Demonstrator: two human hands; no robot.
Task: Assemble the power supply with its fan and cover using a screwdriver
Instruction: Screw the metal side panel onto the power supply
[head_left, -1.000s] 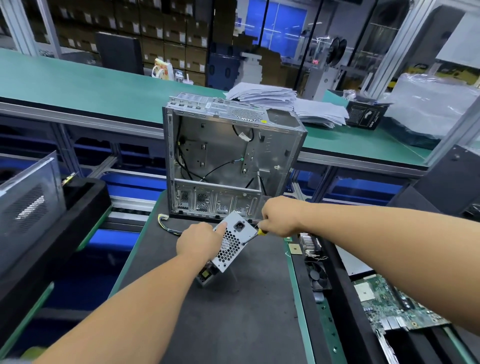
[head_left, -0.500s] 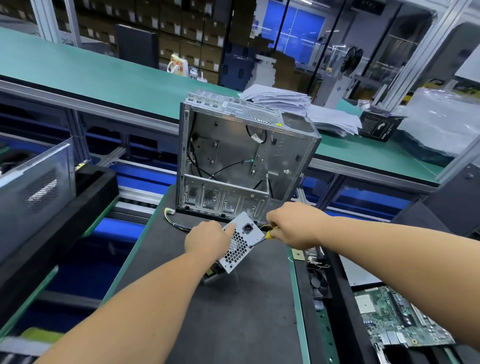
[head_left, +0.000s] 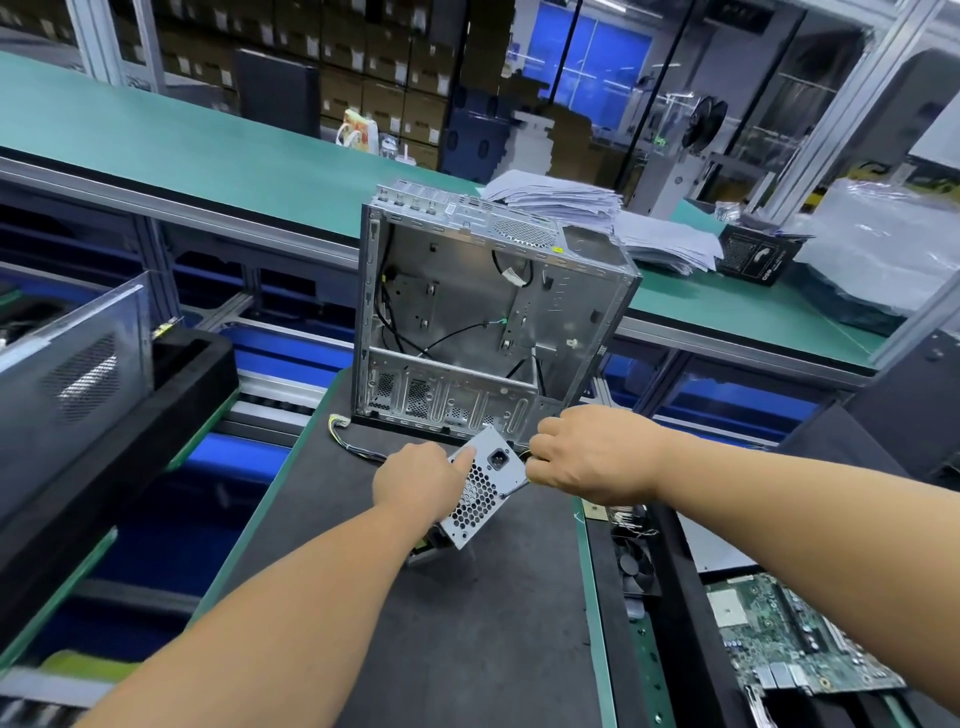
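A small silver power supply (head_left: 485, 486) with a perforated face and a black socket stands tilted on the dark mat, in front of an open computer case. My left hand (head_left: 418, 480) grips its left side, index finger lying on the top edge. My right hand (head_left: 587, 457) is curled round a screwdriver (head_left: 511, 488); only its thin shaft shows, with the tip at the supply's right edge. The handle is hidden in my fist. Coloured wires (head_left: 345, 441) trail from the supply to the left.
The open metal computer case (head_left: 488, 317) stands upright just behind my hands. A black fan (head_left: 636, 564) and a green circuit board (head_left: 789, 644) lie to the right. A black tray with another case (head_left: 78, 374) is at left. Paper stacks (head_left: 597, 213) sit on the green bench behind.
The camera has tilted, shifting the scene. The yellow of the screwdriver handle, visible earlier beside my right fist, is now hidden. Both hands stay on the supply and tool.
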